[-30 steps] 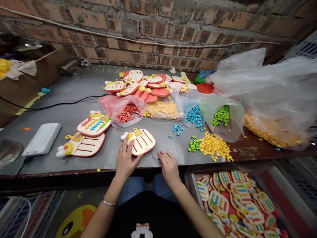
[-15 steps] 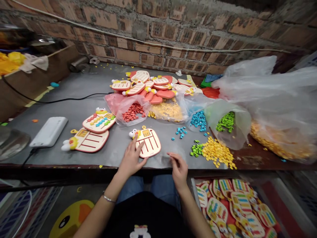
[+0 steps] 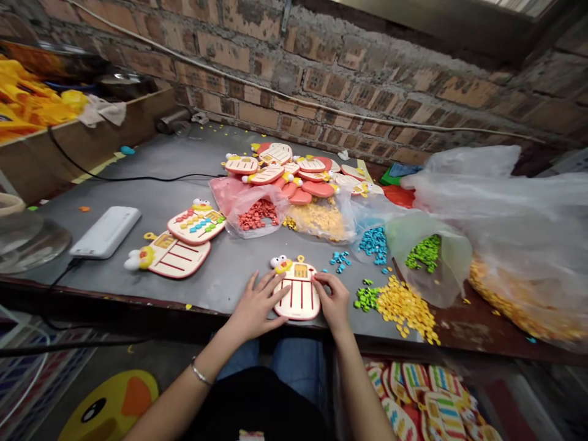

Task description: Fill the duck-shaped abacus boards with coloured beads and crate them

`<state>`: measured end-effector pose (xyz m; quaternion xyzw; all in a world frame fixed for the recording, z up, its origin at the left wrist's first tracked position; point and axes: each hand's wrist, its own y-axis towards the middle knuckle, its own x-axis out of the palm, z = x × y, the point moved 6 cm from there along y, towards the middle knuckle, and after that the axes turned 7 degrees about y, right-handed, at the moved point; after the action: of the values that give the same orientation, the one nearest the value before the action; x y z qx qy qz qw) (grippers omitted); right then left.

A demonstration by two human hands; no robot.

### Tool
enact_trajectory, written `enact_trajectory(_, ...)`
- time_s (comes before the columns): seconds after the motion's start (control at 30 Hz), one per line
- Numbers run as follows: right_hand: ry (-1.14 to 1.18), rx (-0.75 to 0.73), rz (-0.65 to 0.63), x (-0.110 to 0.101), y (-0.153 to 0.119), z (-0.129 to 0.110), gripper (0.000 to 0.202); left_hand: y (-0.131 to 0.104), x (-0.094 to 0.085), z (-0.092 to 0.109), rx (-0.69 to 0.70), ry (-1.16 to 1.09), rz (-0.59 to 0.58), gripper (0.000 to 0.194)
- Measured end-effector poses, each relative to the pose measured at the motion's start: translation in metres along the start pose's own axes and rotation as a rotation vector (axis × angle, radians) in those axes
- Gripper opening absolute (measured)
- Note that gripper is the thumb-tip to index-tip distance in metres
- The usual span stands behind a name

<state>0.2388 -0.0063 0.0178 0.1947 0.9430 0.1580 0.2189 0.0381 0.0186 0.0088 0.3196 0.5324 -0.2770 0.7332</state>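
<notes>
A cream duck-headed board (image 3: 298, 300) with red slots lies flat near the table's front edge. My left hand (image 3: 258, 304) rests on its left side with the fingers spread. At its upper right edge, my right hand (image 3: 334, 299) has thumb and fingers pinched together by the end of a slot; anything between them is too small to make out. Piles of yellow pieces (image 3: 407, 309), green pieces (image 3: 366, 299) and blue pieces (image 3: 340, 261) are to the right. On the left, a board with coloured beads (image 3: 196, 226) overlaps a plain slotted board (image 3: 179, 257).
Behind are stacked boards (image 3: 269, 173) and open bags of red pieces (image 3: 258, 214), blue pieces (image 3: 374, 245) and green pieces (image 3: 423, 253). A white power bank (image 3: 106, 233) with a cable sits left. Large plastic bags (image 3: 528, 245) stand right; finished-looking boards (image 3: 427, 398) lie below the table.
My right hand has come up to the board's upper right edge. The view has shifted, and the board now sits more upright under my left hand.
</notes>
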Motion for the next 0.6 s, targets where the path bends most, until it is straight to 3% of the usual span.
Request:
enact_trajectory(0.23, -0.195, -0.077, -0.141, 0.020, 0.031, 0.004, 0.014, -0.001, 0.001, -0.005, -0.031, -0.002, 0.041, 0.063)
enact_trajectory(0.33, -0.237, -0.069, -0.186, 0.018, 0.033, 0.004, 0.013, -0.001, 0.003, -0.006, -0.059, 0.001, 0.050, 0.075)
enact_trajectory(0.47, -0.126, -0.041, -0.325, 0.009, 0.025, 0.001, 0.011, -0.001, 0.003, -0.010, -0.124, -0.037, 0.087, 0.099)
enact_trajectory(0.6, -0.039, -0.018, -0.361, 0.010, 0.020, -0.004, 0.010, -0.001, 0.003, -0.010, -0.114, -0.082, 0.081, 0.104)
